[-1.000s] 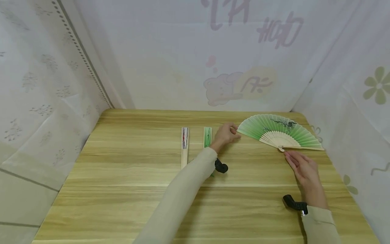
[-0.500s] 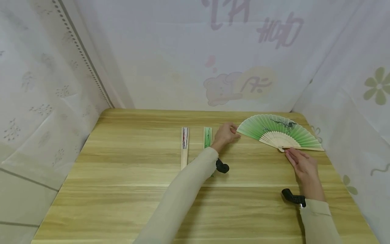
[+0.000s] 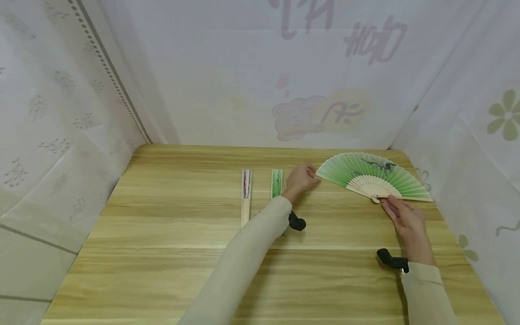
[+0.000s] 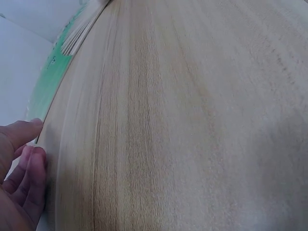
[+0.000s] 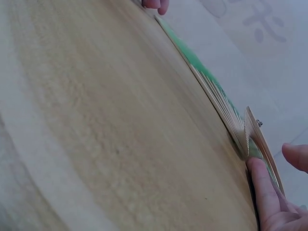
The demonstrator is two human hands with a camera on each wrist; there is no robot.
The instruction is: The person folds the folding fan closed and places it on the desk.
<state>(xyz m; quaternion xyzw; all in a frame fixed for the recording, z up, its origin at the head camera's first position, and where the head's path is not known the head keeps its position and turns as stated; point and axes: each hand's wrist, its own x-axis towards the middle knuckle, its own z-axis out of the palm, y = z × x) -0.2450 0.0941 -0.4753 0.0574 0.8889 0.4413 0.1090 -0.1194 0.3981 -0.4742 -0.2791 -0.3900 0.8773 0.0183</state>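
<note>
A green folding fan (image 3: pixel 343 169) with a dark branch print lies spread at the table's back right. At its left tip, my left hand (image 3: pixel 301 179) pinches the edge; in the left wrist view the fan's corner (image 4: pixel 50 89) runs in between thumb and fingers. My right hand (image 3: pixel 408 221) holds the fan at the pivot end. Seen from the right wrist, one finger presses below the pivot (image 5: pixel 250 147), and the end stick passes between it and another fingertip raised above. Left of my left hand lies a folded green fan (image 3: pixel 277 183), its lower part hidden by my sleeve.
Further left, a folded pale fan (image 3: pixel 246 194) with a red and dark print lies parallel to the folded green one. The wooden table (image 3: pixel 170 271) is bounded by a printed cloth (image 3: pixel 211 90) behind and cloths at both sides. A black wrist mount sits on each arm.
My right hand has shifted slightly up, its upper fingertip now overlapping the fan's end stick near the pivot. The left hand and the spread fan have stayed nearly still.
</note>
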